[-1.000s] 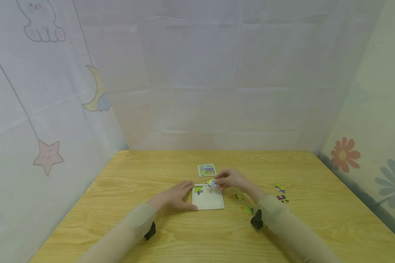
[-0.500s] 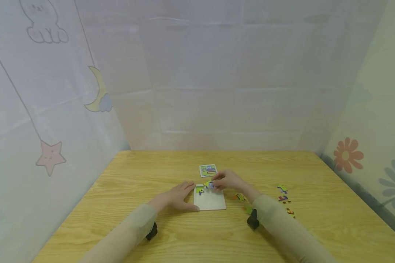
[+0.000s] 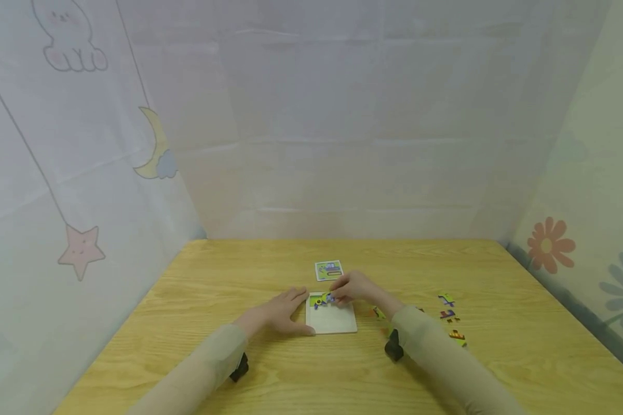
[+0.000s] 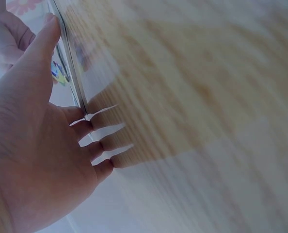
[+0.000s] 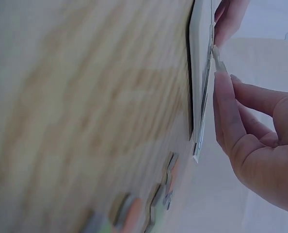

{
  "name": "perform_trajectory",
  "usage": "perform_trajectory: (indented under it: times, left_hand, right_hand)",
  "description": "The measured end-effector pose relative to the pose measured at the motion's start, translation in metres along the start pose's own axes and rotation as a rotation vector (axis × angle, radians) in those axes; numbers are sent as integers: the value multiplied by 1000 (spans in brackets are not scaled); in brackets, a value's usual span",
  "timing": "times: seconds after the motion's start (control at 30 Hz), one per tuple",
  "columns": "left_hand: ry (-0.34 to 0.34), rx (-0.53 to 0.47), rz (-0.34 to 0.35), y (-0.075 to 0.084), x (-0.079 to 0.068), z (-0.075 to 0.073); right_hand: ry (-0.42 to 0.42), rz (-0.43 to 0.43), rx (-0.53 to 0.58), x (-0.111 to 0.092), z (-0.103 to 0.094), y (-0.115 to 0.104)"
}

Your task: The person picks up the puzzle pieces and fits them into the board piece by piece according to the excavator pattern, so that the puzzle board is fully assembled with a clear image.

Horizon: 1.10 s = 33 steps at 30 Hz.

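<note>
I pinch a small jigsaw piece, part yellow-green and part purple, between the thumb and fingers of my right hand, holding it at the far side of a pale square tray. From the right wrist it looks tilted to the tray; whether it touches the placed piece, which lies in the far left corner of that tray, I cannot tell. My left hand lies along the tray's left edge, thumb at the near corner and the other fingers toward the far one, spread and not curled round anything. Just beyond the tray is a small picture card with a white border. To the right, near my right forearm, more loose pieces lie on the wood-grained table: a green and purple one, a striped one and a yellow and red one, with others partly hidden by my sleeve. Pale walls stand around the table, printed with a pink star, a moon and flowers.
</note>
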<state>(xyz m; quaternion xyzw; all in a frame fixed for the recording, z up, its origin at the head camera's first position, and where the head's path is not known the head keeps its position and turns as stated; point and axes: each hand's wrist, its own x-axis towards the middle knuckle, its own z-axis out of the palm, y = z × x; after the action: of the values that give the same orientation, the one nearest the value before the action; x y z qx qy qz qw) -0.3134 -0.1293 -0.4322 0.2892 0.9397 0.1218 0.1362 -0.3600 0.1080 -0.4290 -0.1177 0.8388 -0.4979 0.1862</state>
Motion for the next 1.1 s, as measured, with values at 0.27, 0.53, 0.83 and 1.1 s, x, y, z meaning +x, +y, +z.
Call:
perform_trajectory:
  times: [0.27, 0.53, 0.83, 1.1]
  left_hand:
    - [2, 2, -3, 1, 0, 0]
    - [-1, -9, -2, 1, -1, -1]
    - [-3, -6, -8, 1, -2, -1]
    - [-6, -14, -6, 1, -1, -1]
  right_hand:
    - [25, 16, -46, 1, 1, -1]
    - [28, 15, -98, 1, 4, -2]
    - [68, 4, -165, 2, 6, -3]
    - [50, -22, -248, 1, 6, -4]
